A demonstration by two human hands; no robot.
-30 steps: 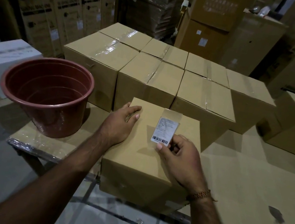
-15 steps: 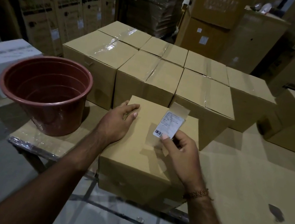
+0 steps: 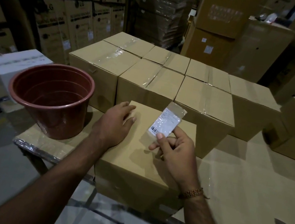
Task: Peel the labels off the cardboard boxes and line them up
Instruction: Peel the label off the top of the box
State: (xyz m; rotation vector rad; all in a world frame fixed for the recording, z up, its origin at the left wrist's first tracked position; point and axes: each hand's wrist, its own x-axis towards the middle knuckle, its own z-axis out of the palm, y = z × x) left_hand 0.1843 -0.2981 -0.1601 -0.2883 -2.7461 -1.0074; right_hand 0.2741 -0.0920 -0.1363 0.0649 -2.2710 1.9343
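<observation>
A white barcode label (image 3: pixel 166 122), backed by a clear tape strip, is being pinched by the right hand (image 3: pixel 177 152) above the cardboard box (image 3: pixel 133 168) at the tabletop's (image 3: pixel 247 187) near edge. The box top is being pressed by the flat, relaxed left hand (image 3: pixel 115 126).

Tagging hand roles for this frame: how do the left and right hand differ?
The left hand lies flat on top of the near box, fingers fairly straight; the right hand is lifted above it, fingers curled. The left holds nothing and steadies the box; the right pinches the barcode label by its lower edge, the label standing off the box. Both are bare and over the same box.
</observation>
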